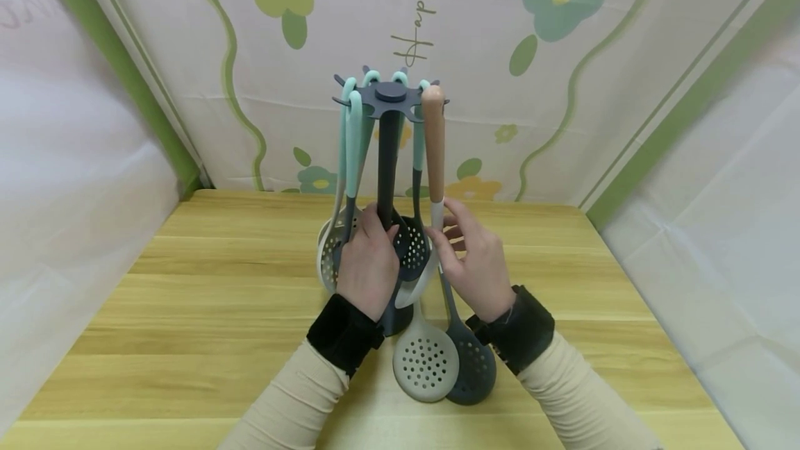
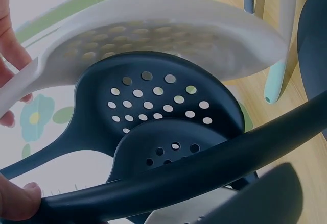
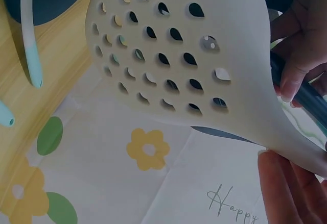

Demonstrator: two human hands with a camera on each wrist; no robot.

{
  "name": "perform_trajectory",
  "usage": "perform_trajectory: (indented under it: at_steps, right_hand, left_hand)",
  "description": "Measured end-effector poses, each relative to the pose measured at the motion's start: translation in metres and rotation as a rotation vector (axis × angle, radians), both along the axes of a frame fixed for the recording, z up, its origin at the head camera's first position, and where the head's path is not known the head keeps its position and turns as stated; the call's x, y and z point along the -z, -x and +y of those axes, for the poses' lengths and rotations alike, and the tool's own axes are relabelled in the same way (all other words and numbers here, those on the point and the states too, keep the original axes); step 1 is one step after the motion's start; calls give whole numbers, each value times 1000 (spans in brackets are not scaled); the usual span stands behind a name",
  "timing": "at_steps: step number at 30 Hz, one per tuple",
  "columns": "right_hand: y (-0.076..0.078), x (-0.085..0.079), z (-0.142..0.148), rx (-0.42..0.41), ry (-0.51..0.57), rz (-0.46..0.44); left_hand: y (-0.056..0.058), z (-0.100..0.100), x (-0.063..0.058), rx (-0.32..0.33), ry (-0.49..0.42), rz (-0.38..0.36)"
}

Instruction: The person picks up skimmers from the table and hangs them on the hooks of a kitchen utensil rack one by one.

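Near the middle of the table stands a utensil rack (image 1: 390, 94) with a dark pole and a ring of hooks on top. My left hand (image 1: 370, 262) grips the pole low down, its thumb (image 2: 20, 201) along the pole in the left wrist view. At the right side of the rack, my right hand (image 1: 478, 259) pinches the pale neck of a skimmer (image 3: 168, 55) by its thumb and fingers. That skimmer has a wood-coloured handle (image 1: 434, 144), upright, its top overlapping the hooks. Its pierced pale head hangs beside the pole, partly hidden by my hand.
Several mint-handled utensils (image 1: 353, 137) hang from the rack, among them a dark slotted one (image 1: 414, 248) and a pale strainer (image 1: 328, 255). On the wooden table (image 1: 187, 339), a beige skimmer (image 1: 426, 363) and a dark slotted turner (image 1: 473, 370) lie in front of the base. A flowered cloth (image 1: 475, 54) stands behind.
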State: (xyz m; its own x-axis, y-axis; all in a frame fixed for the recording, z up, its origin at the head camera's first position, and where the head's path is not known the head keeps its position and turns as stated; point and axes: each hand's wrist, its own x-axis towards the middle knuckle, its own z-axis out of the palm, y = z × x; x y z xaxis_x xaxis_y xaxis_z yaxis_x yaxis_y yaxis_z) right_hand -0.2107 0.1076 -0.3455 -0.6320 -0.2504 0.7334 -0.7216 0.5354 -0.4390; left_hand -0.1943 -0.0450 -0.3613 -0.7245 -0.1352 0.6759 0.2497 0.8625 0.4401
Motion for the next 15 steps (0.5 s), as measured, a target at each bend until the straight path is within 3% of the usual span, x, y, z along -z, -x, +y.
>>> perform_trajectory:
  at_steps: [8, 15]
  right_hand:
    - [1, 4, 0, -35, 43, 13]
    - [0, 12, 4, -52, 51, -54]
  left_hand:
    - [0, 0, -1, 11, 2, -11]
    - [0, -1, 1, 4, 8, -7]
